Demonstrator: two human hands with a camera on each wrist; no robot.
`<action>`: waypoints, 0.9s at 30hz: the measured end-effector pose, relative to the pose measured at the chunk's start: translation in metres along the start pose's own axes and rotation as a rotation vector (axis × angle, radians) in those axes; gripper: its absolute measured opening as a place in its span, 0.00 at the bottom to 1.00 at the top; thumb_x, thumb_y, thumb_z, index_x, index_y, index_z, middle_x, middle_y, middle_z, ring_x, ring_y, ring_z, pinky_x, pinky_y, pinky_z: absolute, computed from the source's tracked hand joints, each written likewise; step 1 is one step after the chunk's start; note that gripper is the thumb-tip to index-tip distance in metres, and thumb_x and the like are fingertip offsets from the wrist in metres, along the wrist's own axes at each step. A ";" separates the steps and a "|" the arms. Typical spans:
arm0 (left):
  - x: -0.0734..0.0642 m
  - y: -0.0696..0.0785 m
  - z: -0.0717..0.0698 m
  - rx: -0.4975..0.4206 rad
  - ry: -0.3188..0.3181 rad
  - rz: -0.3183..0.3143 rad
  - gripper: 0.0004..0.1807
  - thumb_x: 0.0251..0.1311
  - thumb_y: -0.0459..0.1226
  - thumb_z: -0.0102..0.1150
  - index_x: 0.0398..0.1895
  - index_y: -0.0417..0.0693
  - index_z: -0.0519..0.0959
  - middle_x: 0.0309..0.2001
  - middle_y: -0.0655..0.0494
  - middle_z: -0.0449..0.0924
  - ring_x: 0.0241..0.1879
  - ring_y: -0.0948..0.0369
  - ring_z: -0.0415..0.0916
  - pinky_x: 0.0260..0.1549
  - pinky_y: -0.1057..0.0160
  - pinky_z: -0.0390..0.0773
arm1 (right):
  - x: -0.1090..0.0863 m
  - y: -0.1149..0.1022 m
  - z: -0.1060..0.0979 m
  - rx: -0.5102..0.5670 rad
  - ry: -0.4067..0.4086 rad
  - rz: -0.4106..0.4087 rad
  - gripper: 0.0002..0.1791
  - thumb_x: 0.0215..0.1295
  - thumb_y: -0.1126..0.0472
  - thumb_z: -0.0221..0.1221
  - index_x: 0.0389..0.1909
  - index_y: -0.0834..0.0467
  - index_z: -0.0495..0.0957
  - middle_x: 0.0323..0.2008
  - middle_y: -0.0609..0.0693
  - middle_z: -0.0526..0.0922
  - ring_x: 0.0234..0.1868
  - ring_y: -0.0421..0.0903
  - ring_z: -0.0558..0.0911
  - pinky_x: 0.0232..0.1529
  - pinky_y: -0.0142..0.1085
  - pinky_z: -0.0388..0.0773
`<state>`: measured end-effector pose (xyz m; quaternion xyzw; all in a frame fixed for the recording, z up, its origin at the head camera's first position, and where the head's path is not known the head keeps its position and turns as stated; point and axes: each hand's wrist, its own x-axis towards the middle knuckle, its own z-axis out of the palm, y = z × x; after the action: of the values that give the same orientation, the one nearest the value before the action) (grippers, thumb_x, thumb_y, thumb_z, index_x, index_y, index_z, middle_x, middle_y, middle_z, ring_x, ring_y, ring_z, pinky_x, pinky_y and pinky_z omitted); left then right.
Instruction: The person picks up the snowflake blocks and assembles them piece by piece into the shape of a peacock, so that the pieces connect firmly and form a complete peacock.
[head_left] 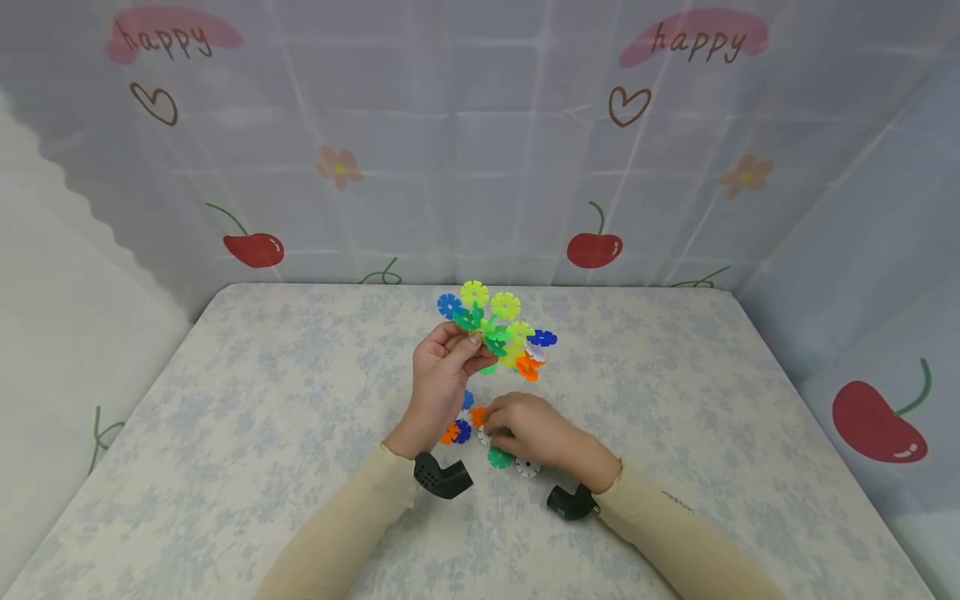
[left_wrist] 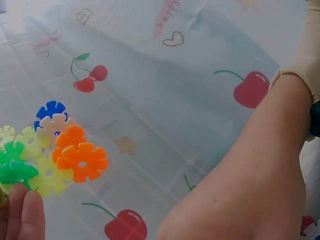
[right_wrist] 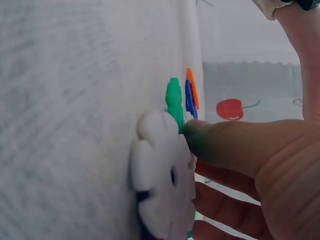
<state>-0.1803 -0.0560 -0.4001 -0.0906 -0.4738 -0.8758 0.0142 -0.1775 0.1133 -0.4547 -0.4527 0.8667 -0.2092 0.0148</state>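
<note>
My left hand [head_left: 440, 367] is raised above the table, pinching a cluster of interlocked notched plastic discs [head_left: 506, 306] between thumb and fingers. Yellow, green, blue, white and orange discs make up this cluster; in the left wrist view an orange disc [left_wrist: 95, 160] juts out at its side. Low over the loose discs on the table is my right hand [head_left: 543, 429], fingers bent down among them. The right wrist view has its thumb beside a white disc [right_wrist: 157, 160] and a green disc [right_wrist: 173, 100], with the other fingers partly hidden behind the white one.
Loose blue [head_left: 462, 431], orange [head_left: 449, 433], green [head_left: 499, 458] and white discs [head_left: 528, 468] lie around the right hand. A pale patterned cloth covers the table [head_left: 262, 400]. A curtain printed with cherries [head_left: 450, 167] hangs along the far edge and both sides.
</note>
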 end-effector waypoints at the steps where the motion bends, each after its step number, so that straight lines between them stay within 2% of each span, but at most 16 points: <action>1: 0.000 0.000 0.000 -0.001 0.000 0.000 0.09 0.72 0.25 0.50 0.36 0.46 0.75 0.30 0.60 0.83 0.31 0.65 0.84 0.40 0.66 0.88 | 0.000 -0.001 0.000 0.004 0.000 0.015 0.05 0.62 0.66 0.69 0.39 0.58 0.89 0.38 0.49 0.88 0.40 0.44 0.84 0.46 0.36 0.84; 8: 0.000 -0.002 0.000 -0.006 -0.004 -0.005 0.06 0.72 0.26 0.53 0.37 0.45 0.75 0.30 0.59 0.83 0.31 0.65 0.84 0.40 0.66 0.88 | 0.000 -0.003 -0.002 0.056 -0.024 0.094 0.10 0.62 0.67 0.68 0.44 0.57 0.89 0.39 0.49 0.87 0.39 0.42 0.84 0.45 0.34 0.84; 12: -0.001 -0.002 0.000 -0.011 -0.002 -0.007 0.03 0.71 0.28 0.55 0.38 0.41 0.73 0.30 0.59 0.83 0.31 0.64 0.85 0.40 0.66 0.88 | 0.000 -0.002 -0.004 0.082 -0.062 0.130 0.10 0.62 0.67 0.68 0.45 0.57 0.88 0.37 0.48 0.84 0.35 0.41 0.79 0.41 0.31 0.81; 17: -0.001 -0.002 0.000 0.005 0.011 -0.014 0.07 0.71 0.25 0.52 0.37 0.43 0.74 0.30 0.59 0.83 0.30 0.64 0.84 0.40 0.66 0.88 | -0.001 0.000 -0.004 0.105 -0.101 0.156 0.12 0.62 0.63 0.70 0.47 0.57 0.88 0.35 0.47 0.81 0.32 0.38 0.74 0.36 0.27 0.75; 21: -0.001 -0.002 0.001 0.015 0.017 -0.022 0.09 0.71 0.24 0.51 0.36 0.45 0.74 0.30 0.58 0.83 0.30 0.64 0.84 0.40 0.66 0.88 | 0.000 0.000 -0.003 0.115 -0.117 0.200 0.12 0.60 0.61 0.72 0.44 0.57 0.88 0.34 0.46 0.80 0.32 0.37 0.73 0.36 0.28 0.75; 27: -0.001 -0.002 0.001 0.012 0.023 -0.033 0.05 0.71 0.25 0.52 0.37 0.42 0.74 0.30 0.58 0.83 0.30 0.64 0.84 0.40 0.67 0.88 | 0.001 -0.001 -0.004 0.111 -0.128 0.242 0.06 0.61 0.60 0.71 0.37 0.56 0.85 0.32 0.45 0.78 0.32 0.39 0.74 0.37 0.30 0.77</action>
<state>-0.1797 -0.0538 -0.4017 -0.0726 -0.4802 -0.8741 0.0059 -0.1784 0.1134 -0.4511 -0.3558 0.8992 -0.2243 0.1202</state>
